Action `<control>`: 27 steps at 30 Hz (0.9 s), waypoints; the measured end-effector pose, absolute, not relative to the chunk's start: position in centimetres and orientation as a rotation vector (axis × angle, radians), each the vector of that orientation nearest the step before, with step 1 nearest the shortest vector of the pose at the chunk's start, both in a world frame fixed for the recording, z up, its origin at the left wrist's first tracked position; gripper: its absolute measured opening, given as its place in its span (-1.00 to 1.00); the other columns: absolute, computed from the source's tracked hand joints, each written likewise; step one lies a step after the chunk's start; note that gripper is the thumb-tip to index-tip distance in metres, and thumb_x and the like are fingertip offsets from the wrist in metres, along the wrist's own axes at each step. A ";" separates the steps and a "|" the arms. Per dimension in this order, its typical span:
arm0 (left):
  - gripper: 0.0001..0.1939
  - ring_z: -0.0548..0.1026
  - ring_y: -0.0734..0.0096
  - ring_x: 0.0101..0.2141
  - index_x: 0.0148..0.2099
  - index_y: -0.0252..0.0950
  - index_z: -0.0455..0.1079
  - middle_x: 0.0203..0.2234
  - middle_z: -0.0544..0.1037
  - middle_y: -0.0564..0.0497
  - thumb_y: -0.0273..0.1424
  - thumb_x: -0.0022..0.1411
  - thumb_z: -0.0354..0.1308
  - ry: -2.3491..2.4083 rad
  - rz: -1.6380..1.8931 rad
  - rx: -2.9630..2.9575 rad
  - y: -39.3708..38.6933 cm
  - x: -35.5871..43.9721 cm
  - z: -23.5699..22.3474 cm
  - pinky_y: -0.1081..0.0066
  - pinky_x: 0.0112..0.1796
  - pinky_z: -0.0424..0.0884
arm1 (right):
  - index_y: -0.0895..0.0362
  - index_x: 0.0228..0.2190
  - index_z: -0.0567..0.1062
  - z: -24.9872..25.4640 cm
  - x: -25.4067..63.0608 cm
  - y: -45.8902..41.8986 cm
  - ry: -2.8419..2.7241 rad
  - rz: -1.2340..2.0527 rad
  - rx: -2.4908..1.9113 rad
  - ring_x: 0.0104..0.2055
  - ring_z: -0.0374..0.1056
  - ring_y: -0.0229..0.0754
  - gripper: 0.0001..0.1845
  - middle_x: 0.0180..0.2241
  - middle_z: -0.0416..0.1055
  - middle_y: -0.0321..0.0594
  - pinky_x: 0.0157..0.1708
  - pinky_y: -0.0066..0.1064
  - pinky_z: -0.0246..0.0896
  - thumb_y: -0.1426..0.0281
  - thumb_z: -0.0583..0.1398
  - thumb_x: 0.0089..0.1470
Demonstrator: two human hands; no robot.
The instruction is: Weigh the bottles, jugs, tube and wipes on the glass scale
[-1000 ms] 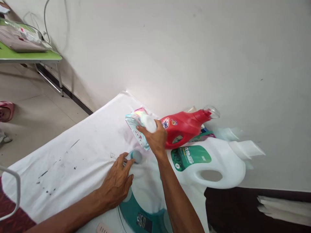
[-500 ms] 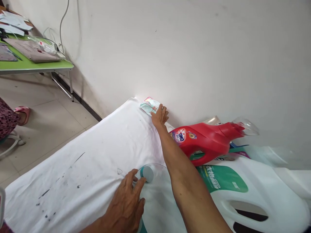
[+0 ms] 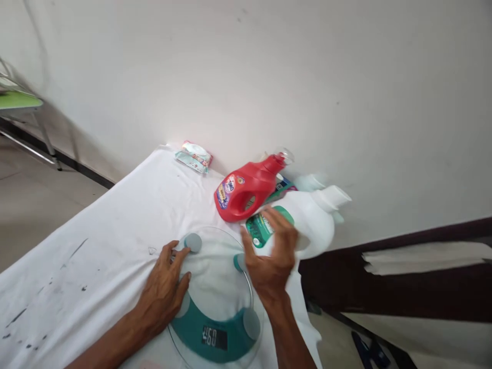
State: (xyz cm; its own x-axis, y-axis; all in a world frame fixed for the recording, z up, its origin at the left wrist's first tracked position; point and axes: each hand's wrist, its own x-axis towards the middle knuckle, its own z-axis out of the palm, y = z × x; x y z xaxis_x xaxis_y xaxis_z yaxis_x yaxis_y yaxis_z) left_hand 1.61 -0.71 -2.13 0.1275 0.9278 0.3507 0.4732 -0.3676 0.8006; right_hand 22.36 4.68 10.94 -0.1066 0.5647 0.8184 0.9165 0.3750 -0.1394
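A round glass bathroom scale (image 3: 215, 302) lies on the white cloth, with grey discs and a teal band whose lit display shows digits. My left hand (image 3: 163, 287) rests on its left rim, fingers apart, the index finger touching the upper-left disc. Somewhat blurred, my right hand (image 3: 271, 256) is over the scale's right side with fingers spread and nothing in them. It partly covers a white detergent jug (image 3: 311, 218) with a green label, and I cannot tell whether it touches it. Behind that lies a red OMO bottle (image 3: 249, 187), tilted, with a clear cap.
A small wipes packet (image 3: 195, 156) sits at the far edge of the cloth-covered table (image 3: 126, 220), against the wall. Behind the jug is a pale translucent bottle (image 3: 309, 182). A green table (image 3: 21, 101) stands at left; a dark wooden edge (image 3: 342, 282) runs at right.
My right hand has let go of the wipes packet and drawn back toward me, beside the white jug. My left hand stays on the scale. The view has swung right, bringing the display into sight.
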 end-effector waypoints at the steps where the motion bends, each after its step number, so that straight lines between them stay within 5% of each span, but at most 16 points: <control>1: -0.54 0.52 -0.02 0.11 0.38 -0.14 0.22 0.31 0.27 -0.26 -0.36 0.50 0.01 1.345 1.162 1.927 -0.6 1.5 -2.1 -0.11 0.07 0.58 | 0.03 0.20 0.37 11.7 24.3 3.1 -1.636 -0.610 -1.357 0.28 0.31 0.16 -0.45 0.20 0.39 0.05 0.24 0.14 0.29 0.24 0.32 0.25; 4: -0.57 0.52 -0.02 0.10 0.37 -0.15 0.23 0.28 0.26 -0.24 -0.31 0.52 -0.01 1.349 1.131 1.989 -0.3 1.1 -2.1 -0.13 0.08 0.58 | 0.12 0.19 0.33 12.7 29.9 0.6 -1.203 -0.654 -1.518 0.31 0.25 0.23 -0.25 0.24 0.30 0.17 0.17 0.14 0.32 0.06 0.39 0.11; 7: -0.58 0.52 -0.02 0.11 0.35 -0.15 0.24 0.25 0.27 -0.22 -0.27 0.52 0.00 1.335 1.110 2.018 -0.1 0.7 -2.0 -0.12 0.09 0.57 | 0.17 0.09 0.39 12.1 33.6 0.8 -0.966 -0.297 -1.604 0.19 0.37 0.19 -0.17 0.15 0.37 0.17 0.11 0.09 0.36 -0.10 0.40 -0.02; 11: -0.59 0.54 -0.02 0.08 0.32 -0.17 0.30 0.23 0.27 -0.22 -0.23 0.51 0.02 1.315 1.100 2.008 0.0 0.3 -1.6 -0.12 0.08 0.57 | 0.16 -0.19 0.51 10.3 35.0 2.7 -0.850 0.235 -1.506 -0.20 0.51 -0.06 -0.32 -0.28 0.56 -0.14 -0.10 -0.17 0.43 -0.11 0.44 -0.12; 16: -0.60 0.54 -0.01 0.07 0.29 -0.19 0.32 0.22 0.27 -0.23 -0.24 0.49 0.05 1.295 1.049 2.002 0.0 0.0 -0.9 -0.08 0.03 0.59 | 0.04 -0.63 0.29 9.8 34.4 5.7 -0.711 0.332 -1.385 -0.59 0.17 -0.30 -0.36 -0.70 0.19 -0.44 -0.55 -0.37 0.19 -0.14 0.46 -0.23; 20: -0.60 0.54 0.01 0.06 0.30 -0.19 0.31 0.23 0.26 -0.24 -0.25 0.50 0.04 1.294 1.060 2.018 -0.1 0.1 -1.1 -0.09 0.03 0.57 | 0.02 -0.66 0.24 10.6 33.9 6.1 -0.594 0.234 -1.348 -0.66 0.02 -0.35 -0.37 -0.75 0.09 -0.48 -0.69 -0.40 -0.05 -0.05 0.49 -0.24; 27: -0.58 0.53 0.03 0.04 0.32 -0.16 0.29 0.23 0.26 -0.22 -0.28 0.47 0.06 1.310 1.081 1.994 -0.4 0.6 -1.4 -0.10 0.04 0.55 | 0.09 -0.62 0.41 13.9 33.0 -1.2 -0.612 0.096 -1.317 -0.66 0.04 -0.36 -0.55 -0.68 0.26 -0.43 -0.74 -0.43 -0.10 0.21 0.55 -0.34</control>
State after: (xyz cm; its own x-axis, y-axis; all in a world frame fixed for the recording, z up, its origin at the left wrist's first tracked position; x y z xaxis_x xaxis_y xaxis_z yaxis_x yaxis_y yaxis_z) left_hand 0.56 -0.37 -1.44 0.2154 0.9166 0.3369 0.5046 -0.3999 0.7652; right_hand 33.01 -1.21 13.86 0.8397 0.4024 0.3645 0.2709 0.2713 -0.9236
